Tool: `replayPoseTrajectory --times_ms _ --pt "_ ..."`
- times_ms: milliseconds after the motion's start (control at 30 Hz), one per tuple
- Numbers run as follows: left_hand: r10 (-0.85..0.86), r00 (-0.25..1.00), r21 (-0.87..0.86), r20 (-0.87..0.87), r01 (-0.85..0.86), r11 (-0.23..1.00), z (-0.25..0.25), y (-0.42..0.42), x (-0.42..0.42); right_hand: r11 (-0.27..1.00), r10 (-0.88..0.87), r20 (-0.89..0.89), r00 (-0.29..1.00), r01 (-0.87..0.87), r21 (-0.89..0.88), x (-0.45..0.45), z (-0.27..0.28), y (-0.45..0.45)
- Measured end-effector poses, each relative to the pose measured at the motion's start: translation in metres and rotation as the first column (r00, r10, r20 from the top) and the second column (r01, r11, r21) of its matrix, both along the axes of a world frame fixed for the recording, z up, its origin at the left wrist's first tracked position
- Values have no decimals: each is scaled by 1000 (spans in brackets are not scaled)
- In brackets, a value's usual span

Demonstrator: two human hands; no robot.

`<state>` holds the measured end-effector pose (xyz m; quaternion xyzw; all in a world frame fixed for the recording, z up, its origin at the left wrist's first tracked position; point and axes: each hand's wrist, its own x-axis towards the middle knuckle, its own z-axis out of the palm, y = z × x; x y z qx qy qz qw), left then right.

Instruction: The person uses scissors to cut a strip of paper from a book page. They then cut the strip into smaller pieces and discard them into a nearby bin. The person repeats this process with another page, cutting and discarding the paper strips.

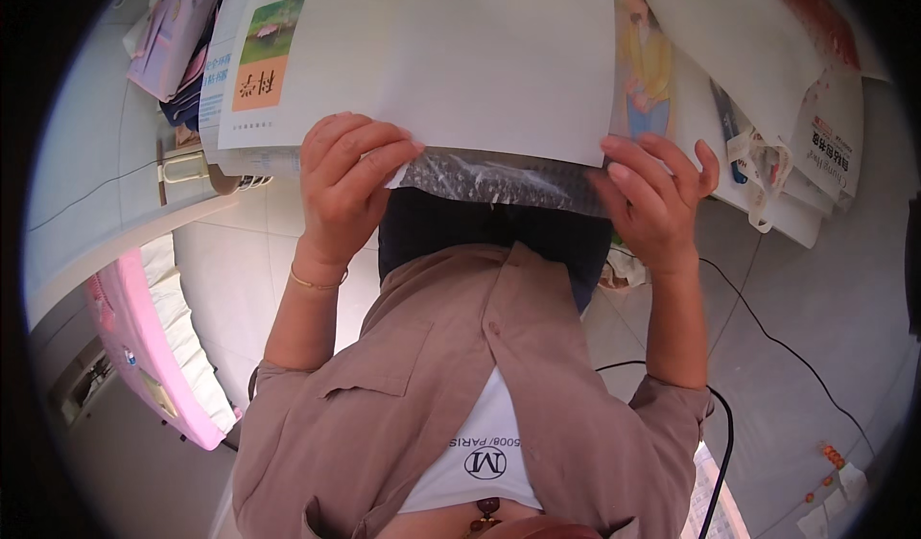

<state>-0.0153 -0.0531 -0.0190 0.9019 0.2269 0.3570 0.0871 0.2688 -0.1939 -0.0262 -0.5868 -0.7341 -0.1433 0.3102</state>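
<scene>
A large white paper sheet [460,57] with a printed picture label near its left side lies before me. Along its near edge runs a strip of clear plastic film [496,183], which hangs past the edge above my lap. My left hand [352,172] pinches the film and the sheet's near edge left of centre, fingers bent. At the sheet's near right corner, my right hand [651,194] has its thumb and fingers on the film and paper edge. Its little finger stands apart. A printed cover with a figure in yellow [647,71] shows beside the sheet's right edge.
Purple and pink pencil cases or bags [176,35] lie at the far left. On the right are a printed plastic bag [827,129], white sheets and a dark blue object [734,143]. A black cable [727,424] runs across the tiled floor; a pink-edged item [151,345] is lower left.
</scene>
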Motion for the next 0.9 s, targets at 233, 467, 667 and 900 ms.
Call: replayPoseTrajectory --times_ms 233,467,667,900 --pt "-34 999 -7 -16 34 999 0 2 -5 996 -17 -69 997 23 89 -7 -5 8" --pt "-24 998 19 51 23 1000 -4 5 -3 993 -112 -98 989 109 -42 -10 4 5" --pt "7 991 -115 136 9 993 -6 4 -4 979 -168 -140 976 149 -140 -16 15 8" --pt "147 981 -275 125 -108 955 2 -4 0 968 -194 -173 966 160 -191 -21 21 7"
